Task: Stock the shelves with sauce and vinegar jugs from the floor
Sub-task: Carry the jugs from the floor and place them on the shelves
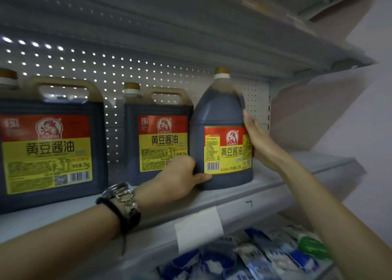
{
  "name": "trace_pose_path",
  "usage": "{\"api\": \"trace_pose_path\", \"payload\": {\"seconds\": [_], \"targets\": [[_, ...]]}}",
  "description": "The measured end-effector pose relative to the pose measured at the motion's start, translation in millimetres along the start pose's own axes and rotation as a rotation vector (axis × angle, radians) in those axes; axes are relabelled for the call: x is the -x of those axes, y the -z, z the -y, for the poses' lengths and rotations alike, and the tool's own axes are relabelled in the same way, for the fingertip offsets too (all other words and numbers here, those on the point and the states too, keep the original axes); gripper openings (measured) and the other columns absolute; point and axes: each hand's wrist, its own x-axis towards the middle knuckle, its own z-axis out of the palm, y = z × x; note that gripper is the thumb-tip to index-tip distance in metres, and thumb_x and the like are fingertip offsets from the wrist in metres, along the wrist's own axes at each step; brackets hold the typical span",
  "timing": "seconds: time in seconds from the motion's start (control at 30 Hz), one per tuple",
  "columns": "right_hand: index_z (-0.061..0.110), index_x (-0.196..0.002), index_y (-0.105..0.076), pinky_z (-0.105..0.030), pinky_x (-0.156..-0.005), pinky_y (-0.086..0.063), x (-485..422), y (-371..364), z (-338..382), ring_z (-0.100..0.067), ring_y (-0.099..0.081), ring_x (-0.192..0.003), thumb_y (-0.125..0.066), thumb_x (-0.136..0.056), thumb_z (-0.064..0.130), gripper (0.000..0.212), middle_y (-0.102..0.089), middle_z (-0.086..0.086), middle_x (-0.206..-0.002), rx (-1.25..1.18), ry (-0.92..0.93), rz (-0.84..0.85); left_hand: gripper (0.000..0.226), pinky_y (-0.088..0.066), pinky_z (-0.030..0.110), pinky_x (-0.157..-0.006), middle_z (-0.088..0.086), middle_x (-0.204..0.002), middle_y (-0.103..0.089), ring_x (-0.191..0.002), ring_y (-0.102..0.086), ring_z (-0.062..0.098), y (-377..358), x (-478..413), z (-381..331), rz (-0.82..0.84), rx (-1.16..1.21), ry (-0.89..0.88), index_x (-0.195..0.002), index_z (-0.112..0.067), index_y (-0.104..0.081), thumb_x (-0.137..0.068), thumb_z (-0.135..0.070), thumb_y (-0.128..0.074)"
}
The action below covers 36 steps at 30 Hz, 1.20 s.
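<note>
A round dark soy sauce jug (220,114) with a gold cap and a red and yellow label stands upright on the grey shelf (275,186), near its right end. My left hand (180,178) wraps its lower left side. My right hand (257,139) lies flat against its right side. Left of it stand two square soy sauce jugs with handles: one (158,133) touching the round jug, a larger-looking one (48,144) at the far left.
A pegboard back panel (118,72) closes the shelf behind. Another shelf (212,31) hangs low overhead. Below, blue and white packets (254,260) fill the lower shelf. A white price tag (198,226) hangs on the shelf edge. A wall (369,110) is at right.
</note>
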Motion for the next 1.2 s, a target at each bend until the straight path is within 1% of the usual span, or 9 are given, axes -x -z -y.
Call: {"api": "trace_pose_path", "payload": {"seconds": [0.17, 0.3, 0.43, 0.57, 0.73, 0.87, 0.93, 1.1, 1.2], "targets": [[0.027, -0.134, -0.017, -0.035, -0.1, -0.044, 23, 7, -12, -0.009, -0.057, -0.109, -0.07, -0.066, 0.042, 0.088, -0.056, 0.008, -0.12, 0.162, -0.092, 0.227, 0.026, -0.038, 0.023, -0.067, -0.002, -0.072, -0.049, -0.076, -0.051, 0.017, 9, -8, -10, 0.06, 0.003, 0.002, -0.086, -0.01, -0.055, -0.09, -0.036, -0.06], [0.027, -0.133, -0.009, -0.03, -0.108, -0.035, 25, 13, -16, -0.005, -0.049, -0.112, -0.079, -0.066, 0.023, 0.097, -0.05, 0.016, -0.115, 0.293, -0.133, 0.303, 0.033, -0.043, 0.027, -0.069, 0.0, -0.069, -0.05, -0.075, -0.054, 0.019, 14, -12, -14, 0.1, -0.044, 0.011, -0.074, -0.009, -0.051, -0.09, -0.036, -0.06], [0.025, -0.134, -0.011, -0.034, -0.11, -0.033, 25, 13, -13, -0.009, -0.048, -0.117, -0.081, -0.057, 0.028, 0.104, -0.05, 0.014, -0.117, 0.312, -0.121, 0.293, 0.032, -0.047, 0.031, -0.077, 0.0, -0.069, -0.049, -0.077, -0.055, 0.021, 14, -12, -14, 0.108, -0.018, 0.016, -0.074, -0.009, -0.049, -0.09, -0.034, -0.061], [0.021, -0.137, -0.011, -0.025, -0.098, -0.036, 27, 15, -15, 0.001, -0.05, -0.102, -0.08, -0.067, 0.017, 0.098, -0.049, 0.017, -0.112, 0.314, -0.093, 0.266, 0.034, -0.045, 0.03, -0.078, 0.002, -0.072, -0.05, -0.079, -0.054, 0.021, 8, -16, -13, 0.099, -0.006, 0.024, -0.069, -0.011, -0.045, -0.093, -0.033, -0.057], [0.019, -0.137, -0.012, -0.024, -0.093, -0.038, 23, 22, -21, -0.004, -0.05, -0.103, -0.079, -0.07, 0.012, 0.095, -0.049, 0.015, -0.111, 0.333, -0.089, 0.205, 0.026, -0.046, 0.03, -0.079, 0.008, -0.088, -0.055, -0.082, -0.054, 0.021, -2, -26, -14, 0.069, 0.031, -0.004, -0.089, -0.007, -0.052, -0.094, -0.032, -0.055], [0.019, -0.132, -0.013, -0.025, -0.096, -0.038, 18, 23, -23, -0.006, -0.049, -0.106, -0.079, -0.07, 0.012, 0.091, -0.049, 0.014, -0.11, 0.341, -0.093, 0.205, 0.035, -0.048, 0.031, -0.082, 0.009, -0.095, -0.06, -0.088, -0.058, 0.023, 0, -35, -12, 0.076, -0.028, -0.008, -0.104, 0.0, -0.059, -0.092, -0.033, -0.058], [0.018, -0.129, -0.014, -0.023, -0.094, -0.038, 16, 21, -25, -0.004, -0.05, -0.104, -0.078, -0.072, 0.01, 0.086, -0.049, 0.015, -0.106, 0.328, -0.088, 0.193, 0.033, -0.05, 0.034, -0.085, 0.009, -0.094, -0.062, -0.09, -0.06, 0.024, 1, -39, -11, 0.076, -0.042, -0.008, -0.1, -0.001, -0.06, -0.091, -0.032, -0.06], [0.012, -0.135, -0.01, -0.019, -0.093, -0.035, 10, 13, -29, -0.004, -0.048, -0.104, -0.076, -0.075, 0.008, 0.088, -0.045, 0.018, -0.103, 0.344, -0.074, 0.172, 0.03, -0.049, 0.034, -0.081, 0.001, -0.074, -0.053, -0.081, -0.058, 0.022, -1, -44, -8, 0.071, -0.09, 0.046, -0.07, -0.012, -0.049, -0.092, -0.031, -0.058], [0.01, -0.136, -0.008, -0.025, -0.1, -0.036, 3, 7, -32, -0.013, -0.047, -0.116, -0.077, -0.075, 0.012, 0.092, -0.048, 0.01, -0.111, 0.369, -0.092, 0.153, 0.031, -0.047, 0.033, -0.077, 0.004, -0.08, -0.052, -0.082, -0.054, 0.022, -2, -43, -9, 0.042, -0.167, 0.061, -0.077, -0.009, -0.047, -0.096, -0.032, -0.053]]}}
